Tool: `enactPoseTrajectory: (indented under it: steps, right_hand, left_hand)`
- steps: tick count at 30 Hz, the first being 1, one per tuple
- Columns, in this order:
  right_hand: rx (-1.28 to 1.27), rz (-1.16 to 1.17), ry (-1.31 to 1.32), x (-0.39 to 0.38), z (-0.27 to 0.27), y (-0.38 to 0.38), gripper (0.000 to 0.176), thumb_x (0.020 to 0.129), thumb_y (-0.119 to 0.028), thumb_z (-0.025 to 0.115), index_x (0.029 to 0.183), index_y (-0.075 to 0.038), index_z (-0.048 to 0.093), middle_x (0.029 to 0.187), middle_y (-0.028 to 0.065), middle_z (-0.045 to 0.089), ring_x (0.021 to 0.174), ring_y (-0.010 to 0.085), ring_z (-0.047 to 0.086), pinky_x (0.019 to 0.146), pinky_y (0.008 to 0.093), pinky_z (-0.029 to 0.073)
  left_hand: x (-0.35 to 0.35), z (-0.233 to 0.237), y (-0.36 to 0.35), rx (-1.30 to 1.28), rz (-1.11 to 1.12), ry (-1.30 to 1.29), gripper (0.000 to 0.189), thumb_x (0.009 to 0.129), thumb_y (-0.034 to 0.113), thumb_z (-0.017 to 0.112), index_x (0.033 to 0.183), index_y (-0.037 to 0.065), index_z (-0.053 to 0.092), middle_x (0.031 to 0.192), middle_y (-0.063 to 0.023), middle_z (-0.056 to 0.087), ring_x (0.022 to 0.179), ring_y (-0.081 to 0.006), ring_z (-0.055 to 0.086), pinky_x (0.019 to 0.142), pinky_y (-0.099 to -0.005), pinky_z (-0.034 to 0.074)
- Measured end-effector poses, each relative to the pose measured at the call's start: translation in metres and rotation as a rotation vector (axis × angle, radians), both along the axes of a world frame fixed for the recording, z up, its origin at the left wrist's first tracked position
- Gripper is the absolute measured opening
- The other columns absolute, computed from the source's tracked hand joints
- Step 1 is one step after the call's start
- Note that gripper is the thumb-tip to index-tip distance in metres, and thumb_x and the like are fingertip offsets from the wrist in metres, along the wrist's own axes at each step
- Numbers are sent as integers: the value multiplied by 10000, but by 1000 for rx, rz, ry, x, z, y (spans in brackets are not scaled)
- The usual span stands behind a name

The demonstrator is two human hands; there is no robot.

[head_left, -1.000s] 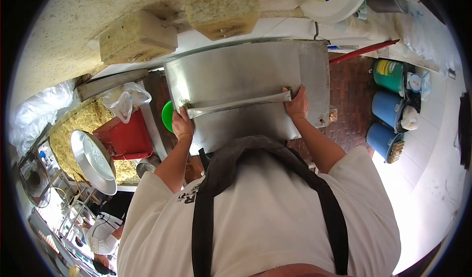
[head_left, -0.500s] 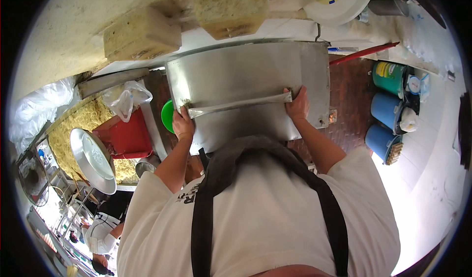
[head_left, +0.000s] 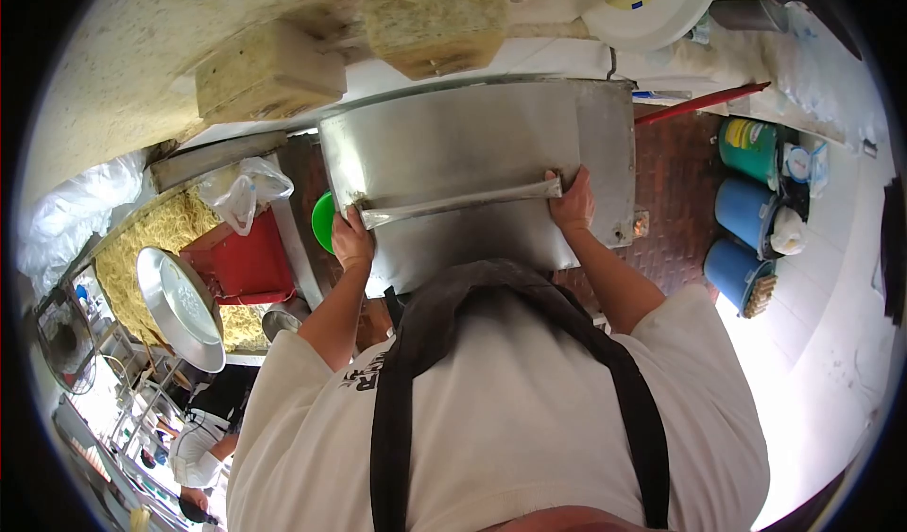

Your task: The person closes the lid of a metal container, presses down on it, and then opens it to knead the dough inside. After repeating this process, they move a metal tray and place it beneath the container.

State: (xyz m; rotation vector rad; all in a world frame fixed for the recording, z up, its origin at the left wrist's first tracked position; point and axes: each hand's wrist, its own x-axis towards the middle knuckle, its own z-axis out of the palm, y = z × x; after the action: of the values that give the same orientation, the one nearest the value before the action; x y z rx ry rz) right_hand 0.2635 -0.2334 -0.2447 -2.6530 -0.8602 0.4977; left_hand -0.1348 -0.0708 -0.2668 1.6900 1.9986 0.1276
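Note:
A long, shiny metal bar (head_left: 463, 201) runs across a stainless steel surface (head_left: 463, 135) in front of my body. At the bar's left end, my left hand (head_left: 352, 241) is closed, with fingertips up against the metal. My right hand (head_left: 573, 206) is curled round the other end, its fingertips near a dark spot there. Both forearms reach forward past my dark apron (head_left: 491, 282). The undersides of the fingers are hidden.
On the left, a red tray (head_left: 241, 258), a metal bowl (head_left: 179, 307) and a plastic bag (head_left: 248, 192) rest by yellowish strands (head_left: 132, 277). A green bucket (head_left: 322, 221) stands nearby. Blue bins (head_left: 742, 206) line the right; a red bar (head_left: 704, 103) slants there. Another person (head_left: 200, 452) is lower left.
Both hands stay at the ends of the bar. The other person at lower left has shifted slightly to the right in view.

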Motion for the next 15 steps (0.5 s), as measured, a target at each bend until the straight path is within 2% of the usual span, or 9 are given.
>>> enactPoseTrajectory:
  steps: [4,15]
  right_hand:
    - [-43,-23,40,2,-1,-1,804,865,-651,640,1325,-31,417,1131,263,643,1015,508,619,842,573,486]
    - [-56,-11,14,0,0,1,724,875,-638,639,1238,-45,437,1108,258,637,995,498,619,803,585,480]
  left_hand:
    - [-1,4,1,-14,0,-2,651,1039,554,348,1106,-42,602,1017,-354,640,976,-540,600,848,-584,452]
    - [6,10,1,-19,2,11,640,1043,541,361,1060,-53,599,1029,-356,632,992,-537,589,864,-577,444]
